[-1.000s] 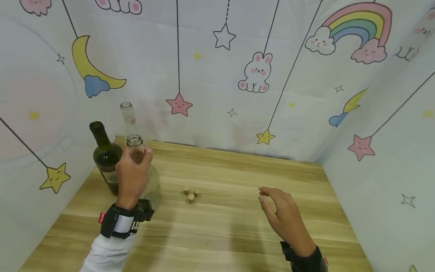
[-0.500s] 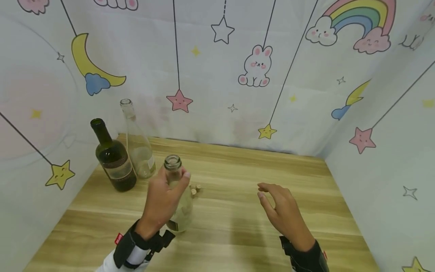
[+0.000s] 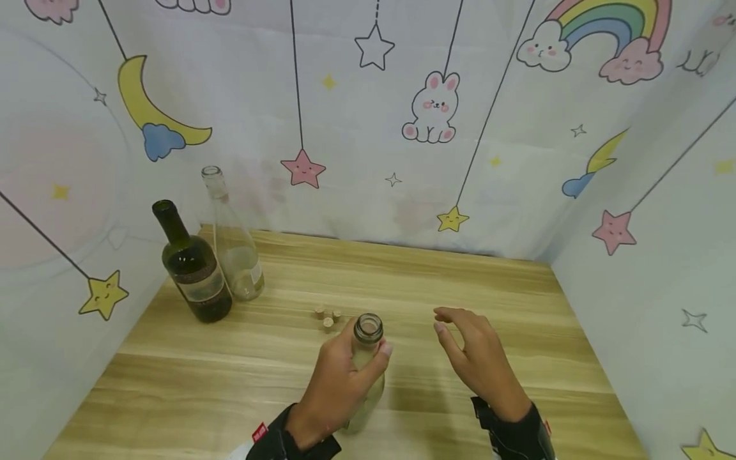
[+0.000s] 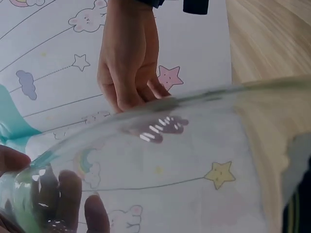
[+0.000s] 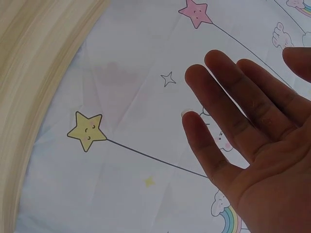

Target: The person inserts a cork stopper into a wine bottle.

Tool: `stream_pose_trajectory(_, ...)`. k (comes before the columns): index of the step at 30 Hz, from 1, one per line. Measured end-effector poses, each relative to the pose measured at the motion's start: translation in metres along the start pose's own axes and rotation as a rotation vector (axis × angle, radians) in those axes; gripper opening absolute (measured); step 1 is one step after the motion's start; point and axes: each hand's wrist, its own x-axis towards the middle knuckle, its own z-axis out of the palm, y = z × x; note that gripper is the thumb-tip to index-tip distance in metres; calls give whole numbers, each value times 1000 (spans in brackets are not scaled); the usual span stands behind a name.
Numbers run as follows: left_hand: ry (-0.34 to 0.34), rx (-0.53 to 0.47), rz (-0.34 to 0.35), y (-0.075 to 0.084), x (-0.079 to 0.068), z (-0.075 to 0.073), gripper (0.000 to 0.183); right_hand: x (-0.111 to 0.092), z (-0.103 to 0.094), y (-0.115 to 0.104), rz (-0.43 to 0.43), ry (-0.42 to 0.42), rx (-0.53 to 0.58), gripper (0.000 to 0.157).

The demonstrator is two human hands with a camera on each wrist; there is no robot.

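Observation:
My left hand (image 3: pixel 342 386) grips a clear glass bottle (image 3: pixel 368 328) around its neck, near the front middle of the table. In the left wrist view the bottle's glass body (image 4: pixel 194 141) fills the foreground, with fingers curled round it at the lower left. To its right, my right hand (image 3: pixel 480 358) hovers over the table, holding nothing. The right wrist view shows that palm (image 5: pixel 262 131) with its fingers loosely extended. Just behind the held bottle, several small corks (image 3: pixel 328 319) form a little cluster on the wood.
A dark green wine bottle (image 3: pixel 192 268) with a label stands at the back left. Beside it is another clear bottle (image 3: pixel 238 255), upright. The wood-grain table (image 3: pixel 425 281) meets a white printed cloth wall (image 3: pixel 345 128) at the back and sides.
The left hand has carried the clear bottle from beside the other bottles rightward and toward me, past the corks. The right hand has stayed nearly in place.

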Motion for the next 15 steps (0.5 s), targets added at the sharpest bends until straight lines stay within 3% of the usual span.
stream_pose_trajectory(6,-58,-48,-25,2,-4,13,13,-1,0,1,10,1,-5,27)
stream_pose_trajectory(15,-64,-39,6,-2,-3,19,14,0,1,0,-10,11,3,27)
